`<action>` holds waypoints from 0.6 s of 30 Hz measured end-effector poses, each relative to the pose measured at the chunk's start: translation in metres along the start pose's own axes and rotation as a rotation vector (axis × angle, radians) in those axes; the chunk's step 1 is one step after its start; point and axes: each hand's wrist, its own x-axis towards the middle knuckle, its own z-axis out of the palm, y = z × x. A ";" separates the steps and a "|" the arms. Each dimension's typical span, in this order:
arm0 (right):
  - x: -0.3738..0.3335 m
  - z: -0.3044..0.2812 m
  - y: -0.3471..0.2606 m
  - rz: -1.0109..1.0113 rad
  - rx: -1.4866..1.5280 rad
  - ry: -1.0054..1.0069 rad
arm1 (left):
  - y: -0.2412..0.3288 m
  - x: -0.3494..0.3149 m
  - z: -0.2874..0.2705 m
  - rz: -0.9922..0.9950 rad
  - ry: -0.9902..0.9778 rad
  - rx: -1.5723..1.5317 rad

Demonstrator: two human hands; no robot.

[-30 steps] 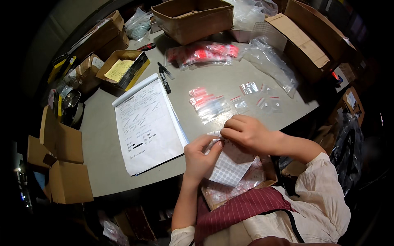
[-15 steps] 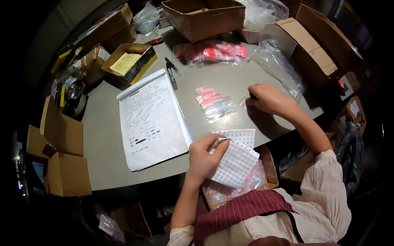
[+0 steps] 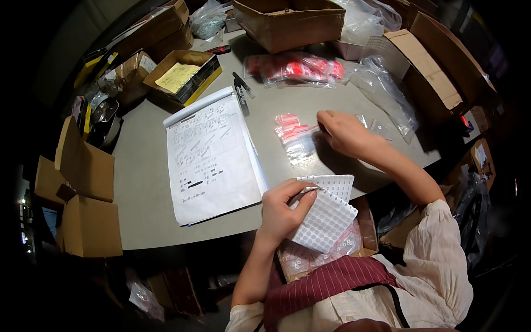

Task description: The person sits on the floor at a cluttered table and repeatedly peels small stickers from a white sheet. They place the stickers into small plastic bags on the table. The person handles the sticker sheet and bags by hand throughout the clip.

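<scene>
My left hand (image 3: 281, 213) is closed on white sheets of round stickers (image 3: 326, 218), thumb on top. The sheets are fanned at the table's front edge, one printed with grey dots. Beneath them, a cardboard box (image 3: 369, 235) at my lap holds clear bags of small white rings. My right hand (image 3: 348, 134) is over the table, fingers curled closed against the right edge of a fanned stack of small red-striped zip bags (image 3: 296, 141). What its fingertips grip is hidden. Just beyond that hand lies a small clear bag (image 3: 379, 127) with a little white ring.
A notepad (image 3: 215, 160) with handwriting lies left of the stack, two black pens (image 3: 241, 94) by its top. Packs of red-and-clear bags (image 3: 296, 69) and a clear plastic bag (image 3: 384, 94) lie farther back. Cardboard boxes (image 3: 290, 27) line the back and both sides.
My right hand has moved left to the zip-bag stack, leaving a small clear bag in view to its right. The left hand keeps its hold on the sticker sheets. The whole view has shifted slightly.
</scene>
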 end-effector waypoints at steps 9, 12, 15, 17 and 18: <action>-0.021 -0.057 -0.057 -0.075 0.553 -0.396 | 0.000 -0.001 -0.002 0.021 -0.017 0.042; -0.024 -0.054 -0.070 -0.076 0.562 -0.394 | 0.001 -0.001 -0.002 0.016 -0.022 0.043; -0.022 -0.053 -0.074 -0.081 0.535 -0.375 | -0.003 -0.001 0.000 0.034 -0.004 0.029; -0.026 -0.050 -0.075 -0.098 0.516 -0.331 | -0.004 -0.001 -0.001 0.039 0.001 0.045; -0.028 -0.046 -0.075 -0.129 0.478 -0.295 | -0.005 0.000 -0.001 0.034 -0.004 0.065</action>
